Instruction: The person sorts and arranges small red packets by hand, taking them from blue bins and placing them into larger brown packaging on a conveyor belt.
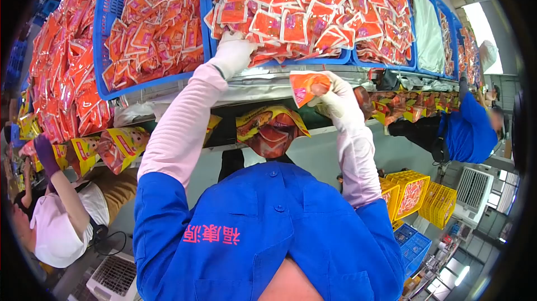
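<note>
My right hand (335, 95), in a white glove, pinches a red-and-white sachet (309, 88) just in front of the blue crates. My left hand (234, 55), also gloved in white, is at the near edge of a heap of red sachets (293, 24). Its fingers are curled in against the heap, and what they grip is hidden. The heap fills a blue crate (347, 57) and rises above its rim. Below and between my hands, a yellow-and-red pouch (271, 128) stands on the line, its top spread wide with red sachets inside.
More pouches (120, 147) line the belt to both sides. Another blue crate (100, 38) of sachets stands left. One co-worker (72, 223) is at the left, another in blue (472, 133) at the right. Yellow crates (411, 189) and a blue crate (413, 248) stand behind me at right.
</note>
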Demonstrator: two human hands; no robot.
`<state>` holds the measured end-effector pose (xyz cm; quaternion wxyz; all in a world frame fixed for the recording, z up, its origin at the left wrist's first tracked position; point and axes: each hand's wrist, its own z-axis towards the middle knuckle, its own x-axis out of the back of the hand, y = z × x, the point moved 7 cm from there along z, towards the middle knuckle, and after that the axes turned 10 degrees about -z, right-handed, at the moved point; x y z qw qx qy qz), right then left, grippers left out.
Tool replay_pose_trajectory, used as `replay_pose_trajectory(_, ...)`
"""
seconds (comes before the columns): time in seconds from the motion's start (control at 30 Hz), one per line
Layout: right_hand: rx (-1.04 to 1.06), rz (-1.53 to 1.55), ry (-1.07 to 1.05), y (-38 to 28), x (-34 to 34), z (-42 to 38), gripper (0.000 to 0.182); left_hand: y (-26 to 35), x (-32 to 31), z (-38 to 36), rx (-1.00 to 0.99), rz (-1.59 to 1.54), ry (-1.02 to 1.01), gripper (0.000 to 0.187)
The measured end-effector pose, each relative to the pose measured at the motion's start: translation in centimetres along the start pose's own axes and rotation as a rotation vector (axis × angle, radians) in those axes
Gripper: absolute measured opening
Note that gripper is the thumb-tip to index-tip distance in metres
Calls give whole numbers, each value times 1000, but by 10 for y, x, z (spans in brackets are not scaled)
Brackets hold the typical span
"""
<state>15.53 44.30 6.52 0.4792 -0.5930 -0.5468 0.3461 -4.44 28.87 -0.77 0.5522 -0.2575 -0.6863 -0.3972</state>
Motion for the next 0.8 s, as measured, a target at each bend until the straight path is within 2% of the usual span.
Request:
replay_pose_trajectory(0.07,83,62,8,4,8,-4,41,9,13,-28,-36,-96,70,26)
replay_pose_trajectory(0.23,28,94,-86,10,-6,4,38,12,19,-57,6,-197,188,27)
replay_pose_trajectory(0.3,29,78,-126,-3,-19,1,37,18,47,-91,15,-502,543,23)
replay_pose_trajectory(0.37,128,-157,-279,-18,-38,-15,32,42,65,-149,53,-990,368,23)
replay_pose_trajectory(0.43,23,-362,-384,-17,-63,-22,31,84,54,-205,2,-916,179,21)
replay_pose_trajectory(0.5,220,-645,-473,-24,-101,-25,32,102,-7,-238,198,-685,95,24)
replay_pose_trajectory(0.57,401,-887,-674,7,-154,-25,34,89,-54,-242,530,-343,-79,32)
replay_pose_trajectory(0.6,473,-1108,-713,26,-177,-25,30,81,-75,-240,604,-326,-291,41)
replay_pose_trajectory(0.63,541,-1329,-741,35,-198,-26,26,78,-68,-246,606,-321,-285,41)
replay_pose_trajectory(0.7,155,-1460,-1049,50,-224,-18,23,95,-20,-254,279,-303,178,47)
replay_pose_trajectory(0.73,195,-1524,-1069,59,-241,-11,22,96,-23,-265,173,-174,58,56)
replay_pose_trajectory(0.77,229,-1585,-1086,94,-257,-1,22,96,-32,-274,109,20,-44,47)
replay_pose_trajectory(0.8,227,-1596,-1070,91,-256,5,22,84,-51,-280,152,-68,-118,45)
